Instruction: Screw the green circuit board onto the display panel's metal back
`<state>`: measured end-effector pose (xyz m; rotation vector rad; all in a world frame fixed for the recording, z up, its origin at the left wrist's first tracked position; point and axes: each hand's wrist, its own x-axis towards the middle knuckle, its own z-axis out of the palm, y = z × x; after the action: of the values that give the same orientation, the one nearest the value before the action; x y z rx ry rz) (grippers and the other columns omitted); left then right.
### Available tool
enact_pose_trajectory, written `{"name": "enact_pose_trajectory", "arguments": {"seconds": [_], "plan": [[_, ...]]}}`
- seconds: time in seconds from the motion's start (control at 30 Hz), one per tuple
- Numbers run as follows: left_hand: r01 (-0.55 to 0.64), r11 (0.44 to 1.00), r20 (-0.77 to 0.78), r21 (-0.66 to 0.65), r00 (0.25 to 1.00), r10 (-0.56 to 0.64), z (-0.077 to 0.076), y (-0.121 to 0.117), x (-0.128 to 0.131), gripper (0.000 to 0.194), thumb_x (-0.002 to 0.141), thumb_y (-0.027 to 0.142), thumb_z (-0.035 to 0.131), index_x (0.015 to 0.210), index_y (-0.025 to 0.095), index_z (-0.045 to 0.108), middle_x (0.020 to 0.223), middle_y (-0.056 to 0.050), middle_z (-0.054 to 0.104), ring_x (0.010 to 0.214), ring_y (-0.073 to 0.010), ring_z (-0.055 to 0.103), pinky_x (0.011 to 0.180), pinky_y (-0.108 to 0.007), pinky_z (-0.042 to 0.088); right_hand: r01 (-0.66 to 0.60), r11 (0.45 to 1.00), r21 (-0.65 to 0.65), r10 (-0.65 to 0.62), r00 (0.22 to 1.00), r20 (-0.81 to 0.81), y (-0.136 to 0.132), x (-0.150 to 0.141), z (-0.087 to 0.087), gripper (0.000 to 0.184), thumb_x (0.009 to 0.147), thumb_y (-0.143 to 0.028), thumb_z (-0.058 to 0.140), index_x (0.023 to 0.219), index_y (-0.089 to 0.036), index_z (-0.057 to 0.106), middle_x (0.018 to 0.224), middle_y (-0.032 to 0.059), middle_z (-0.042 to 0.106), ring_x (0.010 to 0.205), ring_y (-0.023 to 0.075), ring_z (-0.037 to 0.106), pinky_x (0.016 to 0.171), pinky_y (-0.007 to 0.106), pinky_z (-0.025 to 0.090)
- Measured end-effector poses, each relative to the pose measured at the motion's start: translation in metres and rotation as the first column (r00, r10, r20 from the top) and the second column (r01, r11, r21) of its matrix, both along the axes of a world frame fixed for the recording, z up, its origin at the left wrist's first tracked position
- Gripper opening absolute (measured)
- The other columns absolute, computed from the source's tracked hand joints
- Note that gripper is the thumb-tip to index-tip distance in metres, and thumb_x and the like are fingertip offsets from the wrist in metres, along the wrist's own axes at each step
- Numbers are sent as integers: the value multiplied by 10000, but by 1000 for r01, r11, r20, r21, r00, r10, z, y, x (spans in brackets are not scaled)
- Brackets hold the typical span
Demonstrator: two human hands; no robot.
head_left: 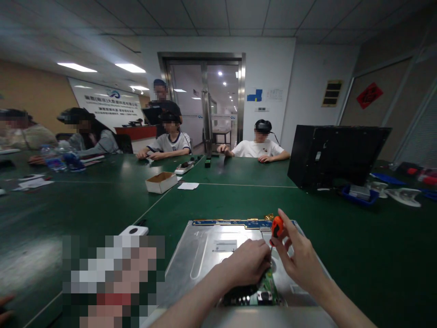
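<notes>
Screwdriver with a rounded orange-and-black handle [277,226] is held nearly upright over a silver metal panel [208,264], its handle pinched between thumb and fingers of the right hand [300,255]. The left hand [249,262] is curled beside the shaft, above a green circuit board [269,284]; whether its fingertips are closed on anything cannot be told. The panel's far edge is lined by a narrow blue circuit strip [227,223].
</notes>
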<state>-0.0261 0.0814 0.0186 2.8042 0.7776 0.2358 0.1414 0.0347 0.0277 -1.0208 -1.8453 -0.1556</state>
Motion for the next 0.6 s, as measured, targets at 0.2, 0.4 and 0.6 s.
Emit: {"name": "enact_pose_trajectory", "arguments": {"seconds": [0.2,0.4,0.6], "plan": [[-30,1000,-5,-2,1000,30,-7,4,2,134,878,136,615,1004,166,579,1018,-90,682,891,-252,656,752,-323,490,30,999,-36,-30,1000,6,-1,1,-3,546,1028,-288,402,1539,-210,226,772,20,665,494,143,590,475,271,506],[-37,999,-19,-5,999,37,-9,6,3,118,897,158,639,1002,152,587,989,-87,679,875,-245,655,760,-325,487,14,999,-48,-15,1000,-14,-1,1,-1,529,1033,-301,402,1530,-217,244,773,18,660,498,141,588,463,262,498],[-49,999,-49,0,998,49,-6,5,5,125,891,160,640,1008,167,595,1026,-92,690,916,-262,656,788,-336,483,-1,999,-44,0,1000,-17,-2,1,0,524,1028,-293,403,1524,-217,254,785,26,659,497,139,580,443,254,485]]}}
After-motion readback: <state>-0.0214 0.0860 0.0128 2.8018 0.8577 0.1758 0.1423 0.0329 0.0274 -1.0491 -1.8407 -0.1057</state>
